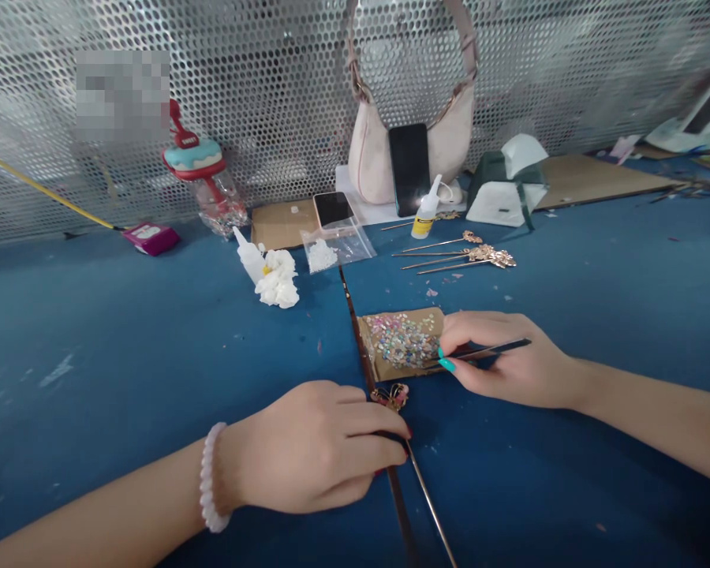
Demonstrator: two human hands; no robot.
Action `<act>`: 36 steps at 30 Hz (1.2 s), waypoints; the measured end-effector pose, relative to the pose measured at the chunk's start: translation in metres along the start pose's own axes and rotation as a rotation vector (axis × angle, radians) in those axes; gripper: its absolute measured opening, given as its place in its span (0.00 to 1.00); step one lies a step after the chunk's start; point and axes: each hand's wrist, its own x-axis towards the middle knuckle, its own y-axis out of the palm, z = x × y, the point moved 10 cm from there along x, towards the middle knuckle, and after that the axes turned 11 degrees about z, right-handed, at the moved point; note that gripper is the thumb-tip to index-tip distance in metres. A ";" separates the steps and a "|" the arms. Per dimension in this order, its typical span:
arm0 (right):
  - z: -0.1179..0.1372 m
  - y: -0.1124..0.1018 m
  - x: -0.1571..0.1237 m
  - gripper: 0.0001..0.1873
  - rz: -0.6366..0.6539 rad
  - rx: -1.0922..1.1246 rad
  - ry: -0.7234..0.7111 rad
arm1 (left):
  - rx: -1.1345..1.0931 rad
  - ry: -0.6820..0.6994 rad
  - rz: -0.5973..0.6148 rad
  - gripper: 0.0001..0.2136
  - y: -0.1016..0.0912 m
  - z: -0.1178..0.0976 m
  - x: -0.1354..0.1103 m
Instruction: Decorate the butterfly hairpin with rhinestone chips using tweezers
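Tweezers [497, 349] are in the right hand [524, 363], gripped between thumb and fingers with turquoise nails. Their tips point left, at the near right part of a cardboard piece [384, 374], where many small coloured rhinestones [402, 343] are spread. I cannot tell if the tips pinch a stone.

The left hand [316, 450] wears a pale beaded bracelet [211, 477] and has its fingers bent and closed on a metal hairpin [431, 503]. They hold it just below its butterfly-like ornament [397, 396]; the thumb is hidden. This ornament is just beside the near edge of the cardboard, and the thin stem goes down toward the bottom of the view, slanting right.

Behind the cardboard, several other hairpins [485, 255] lie on the blue table [597, 276], with ornaments to the right. Near them stands a small glue bottle [424, 221] with yellow label. To the left, another white bottle [249, 259] leans against crumpled tissue [278, 282], near a clear plastic bag [355, 246] with white bits inside.
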 end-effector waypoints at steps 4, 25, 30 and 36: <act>0.000 0.002 0.000 0.05 0.012 -0.001 0.002 | 0.000 -0.003 -0.002 0.10 -0.001 0.000 0.001; 0.007 0.001 0.002 0.07 0.016 0.011 -0.025 | -0.005 0.004 -0.018 0.11 -0.004 0.000 0.000; 0.008 0.002 0.002 0.08 0.025 0.016 -0.043 | -0.007 -0.001 -0.015 0.11 -0.004 0.000 0.000; 0.010 0.004 0.002 0.08 0.034 -0.004 -0.072 | -0.009 0.002 -0.012 0.11 -0.003 0.000 -0.001</act>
